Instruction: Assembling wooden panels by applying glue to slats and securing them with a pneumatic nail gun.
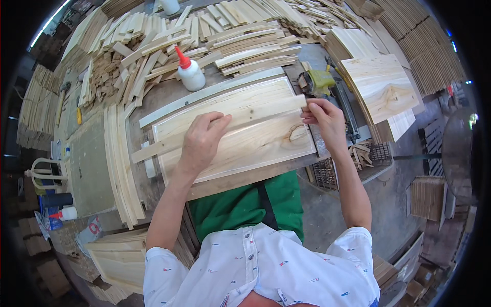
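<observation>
A narrow wooden strip point(250, 113) lies slantwise across a pale wooden panel point(255, 148) in front of me. My left hand point(201, 140) is closed over the strip near its middle, fingers curled on its edge. At the far right end, my right hand point(327, 120) pinches the strip between thumb and fingers. Thin white lines run along the panel's edges. Another wooden strip point(204, 100) lies along the panel's far side. Just beyond stands a white squeeze bottle point(192, 77) with a red nozzle. A yellow-green nail gun point(318, 82) rests right of the panel.
Loose wooden slats point(250, 53) are heaped across the back of the bench. Stacked boards point(381, 87) stand at the right, above a wire basket point(378, 153) of offcuts. Long strips point(120, 169) lie at the left, near a hammer point(62, 97) and a second bottle point(67, 213).
</observation>
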Demonstrator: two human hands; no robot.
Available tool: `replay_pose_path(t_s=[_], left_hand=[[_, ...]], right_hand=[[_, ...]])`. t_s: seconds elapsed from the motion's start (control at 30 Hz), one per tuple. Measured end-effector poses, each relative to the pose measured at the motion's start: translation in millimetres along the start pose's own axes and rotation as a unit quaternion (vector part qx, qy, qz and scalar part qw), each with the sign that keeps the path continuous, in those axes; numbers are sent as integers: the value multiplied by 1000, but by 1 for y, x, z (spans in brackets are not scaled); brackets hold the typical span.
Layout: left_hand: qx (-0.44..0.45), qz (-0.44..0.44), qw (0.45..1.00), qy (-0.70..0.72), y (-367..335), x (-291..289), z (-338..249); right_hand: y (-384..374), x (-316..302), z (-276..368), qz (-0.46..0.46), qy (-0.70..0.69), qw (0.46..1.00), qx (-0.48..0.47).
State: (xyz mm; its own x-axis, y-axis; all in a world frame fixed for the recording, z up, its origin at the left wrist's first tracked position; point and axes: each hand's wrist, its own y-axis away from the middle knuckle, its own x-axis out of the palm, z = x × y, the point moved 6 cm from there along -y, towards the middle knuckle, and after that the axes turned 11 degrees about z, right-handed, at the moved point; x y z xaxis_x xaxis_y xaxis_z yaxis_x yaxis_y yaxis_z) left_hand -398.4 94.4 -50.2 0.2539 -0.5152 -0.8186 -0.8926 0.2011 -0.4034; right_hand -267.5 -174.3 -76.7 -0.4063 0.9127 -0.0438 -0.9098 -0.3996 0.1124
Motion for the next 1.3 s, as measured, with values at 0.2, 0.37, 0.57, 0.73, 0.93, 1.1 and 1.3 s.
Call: replay_pose_path(t_s=[0.2, 0.37, 0.57, 0.73, 0.93, 1.1, 1.3], left_hand=[[-63, 10, 998, -29, -33, 25, 56], [-56, 14, 998, -19, -51, 48, 72], [-66, 14, 998, -15, -60, 57, 77], [-112, 44, 992, 32, -66, 63, 86], [-115, 40, 991, 46, -66, 65, 93], [-79, 4, 997, 13, -59, 65, 95], [-67, 10, 998, 0, -59, 67, 105]], right_hand=[[37, -57, 2, -56, 63, 996, 6], [55, -68, -11, -63, 62, 996, 32], [73, -69, -15, -70, 56, 995, 35], [74, -66, -7, -58, 86, 994, 17], [16, -70, 8, -113, 313, 941, -57], [-42, -53, -21, -60, 523, 848, 67], [-52, -55, 36, -45, 530, 840, 106]])
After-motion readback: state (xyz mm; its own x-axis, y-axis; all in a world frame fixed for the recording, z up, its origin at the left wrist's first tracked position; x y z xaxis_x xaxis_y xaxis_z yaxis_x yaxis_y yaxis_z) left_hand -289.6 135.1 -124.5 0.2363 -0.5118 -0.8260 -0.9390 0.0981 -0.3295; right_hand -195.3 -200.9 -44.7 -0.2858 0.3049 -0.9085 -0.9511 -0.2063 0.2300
